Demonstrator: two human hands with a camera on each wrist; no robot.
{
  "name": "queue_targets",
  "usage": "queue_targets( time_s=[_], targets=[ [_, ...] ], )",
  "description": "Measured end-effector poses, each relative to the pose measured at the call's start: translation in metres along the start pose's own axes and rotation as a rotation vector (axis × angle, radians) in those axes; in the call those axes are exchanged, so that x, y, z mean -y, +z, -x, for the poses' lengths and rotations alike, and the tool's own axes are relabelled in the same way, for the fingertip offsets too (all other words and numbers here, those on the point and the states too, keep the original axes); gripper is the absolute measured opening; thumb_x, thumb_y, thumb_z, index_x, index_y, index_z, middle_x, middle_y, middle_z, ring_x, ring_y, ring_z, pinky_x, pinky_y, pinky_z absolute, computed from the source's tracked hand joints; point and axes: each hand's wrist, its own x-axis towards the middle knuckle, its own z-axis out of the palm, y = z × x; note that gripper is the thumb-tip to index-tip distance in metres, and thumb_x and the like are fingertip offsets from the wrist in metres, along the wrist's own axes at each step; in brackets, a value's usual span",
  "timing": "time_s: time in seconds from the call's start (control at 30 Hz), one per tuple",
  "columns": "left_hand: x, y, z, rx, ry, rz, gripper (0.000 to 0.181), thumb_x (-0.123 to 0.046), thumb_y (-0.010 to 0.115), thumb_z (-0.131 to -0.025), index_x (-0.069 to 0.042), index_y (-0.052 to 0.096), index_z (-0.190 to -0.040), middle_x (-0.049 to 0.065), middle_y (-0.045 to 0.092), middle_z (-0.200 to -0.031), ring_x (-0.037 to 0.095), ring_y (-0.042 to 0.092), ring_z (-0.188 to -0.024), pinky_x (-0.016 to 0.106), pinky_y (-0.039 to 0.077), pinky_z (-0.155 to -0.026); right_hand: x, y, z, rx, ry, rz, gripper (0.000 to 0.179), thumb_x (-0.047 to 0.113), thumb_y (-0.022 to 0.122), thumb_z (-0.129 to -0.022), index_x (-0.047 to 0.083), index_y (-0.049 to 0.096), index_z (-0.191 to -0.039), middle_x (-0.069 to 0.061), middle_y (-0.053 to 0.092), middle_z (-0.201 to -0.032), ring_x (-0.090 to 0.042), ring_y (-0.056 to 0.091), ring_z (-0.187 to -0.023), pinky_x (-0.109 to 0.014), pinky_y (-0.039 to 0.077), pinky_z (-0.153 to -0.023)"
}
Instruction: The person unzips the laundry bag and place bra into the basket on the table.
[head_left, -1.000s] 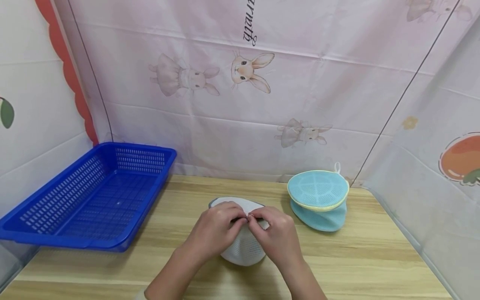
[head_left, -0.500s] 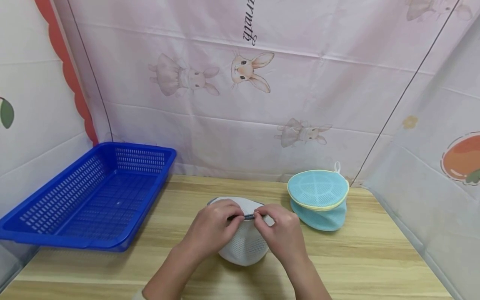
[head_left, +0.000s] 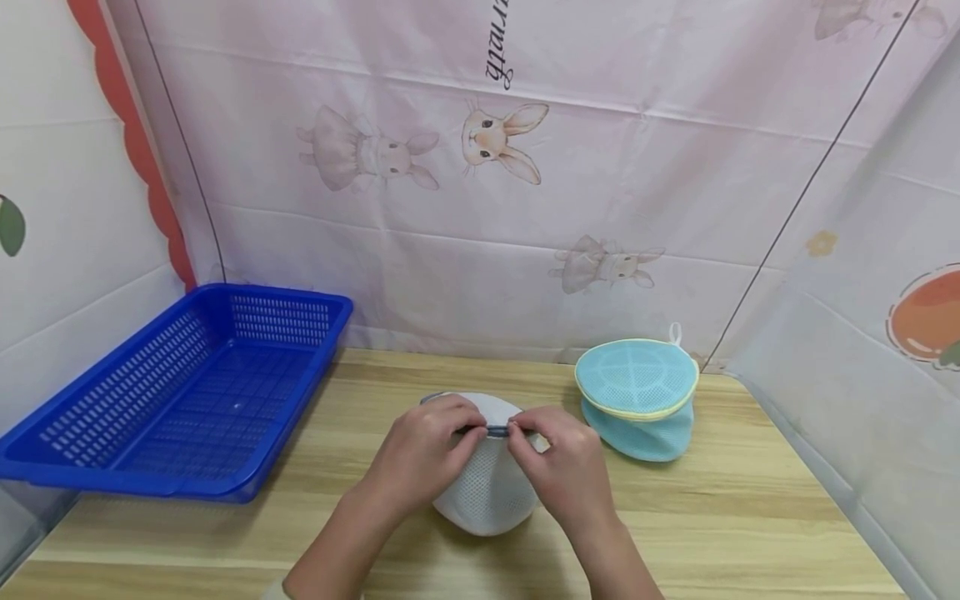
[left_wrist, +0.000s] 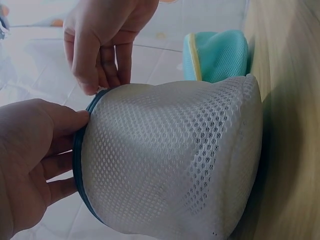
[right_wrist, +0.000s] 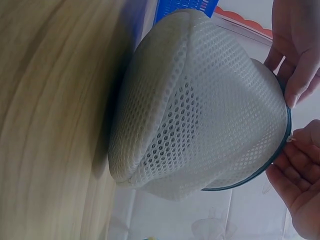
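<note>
A white mesh laundry bag (head_left: 489,493) with a dark blue zipped rim (head_left: 498,432) stands on the table between my hands. My left hand (head_left: 423,454) pinches the rim between thumb and fingers, as the left wrist view also shows. A short way to the right, my right hand (head_left: 564,467) pinches a small zipper pull (right_wrist: 290,138) on that same rim. Through the mesh I cannot make out any contents. To the right of the hands sits a light blue mesh laundry bag (head_left: 637,437) with a yellow-edged round top, touched by neither hand.
A large blue plastic basket (head_left: 251,487) with slotted walls stands on the left side of the wooden table (head_left: 720,517). Behind the table hangs a pink rabbit-print cloth (head_left: 420,283). A white loop (head_left: 676,333) sticks up from the light blue bag.
Over the last second my right hand has slid slightly right along the rim, away from my left hand. A short stretch of dark rim now shows between them.
</note>
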Motion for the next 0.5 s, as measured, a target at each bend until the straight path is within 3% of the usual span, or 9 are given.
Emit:
queue_targets(
  time_s=[0.5],
  targets=[
    [-0.0059,0.0076,0.0024,0.004,0.07,0.025,0.006,-0.011,0.077,-0.083,-0.015,0.076,-0.087,-0.009,0.07,-0.091,0.005,0.065,-0.088,0.022,0.056,-0.077,0.0104,0.0049,0.0006,0.029,-0.02,-0.032,0.015,-0.002,0.078,-0.073,0.012,0.074,-0.078,0.007,0.072,-0.077,-0.007,0.068,-0.075,-0.02,0.056,-0.068]
  ],
)
